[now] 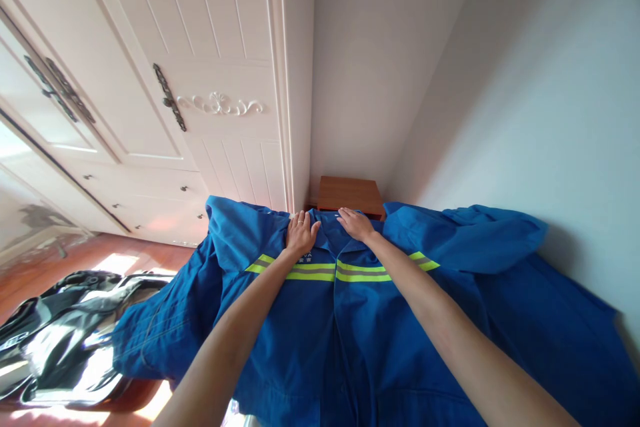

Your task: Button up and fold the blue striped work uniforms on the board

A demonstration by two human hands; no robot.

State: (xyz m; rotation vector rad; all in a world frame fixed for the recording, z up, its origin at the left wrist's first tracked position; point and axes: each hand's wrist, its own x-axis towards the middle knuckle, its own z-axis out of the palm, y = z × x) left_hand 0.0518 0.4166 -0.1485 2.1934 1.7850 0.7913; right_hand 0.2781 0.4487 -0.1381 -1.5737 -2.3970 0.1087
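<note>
A blue work jacket (pixel 295 320) lies spread out with its front up and its collar at the far end. A yellow-green and grey reflective band crosses its chest, with white lettering above the band on the left. My left hand (pixel 301 233) rests flat on the left side of the collar, a ring on one finger. Over on the collar's right side, my right hand (pixel 355 223) lies flat with its fingers stretched out. Both hands touch the fabric and grip nothing. Whatever supports the jacket is hidden beneath it.
A white wardrobe (pixel 235 80) with dark metal handles stands at the back left. Behind the collar is a brown wooden cabinet (pixel 350 193). A pale wall (pixel 540 113) rises on the right. An open suitcase (pixel 75 327) with things inside lies on the reddish floor at left.
</note>
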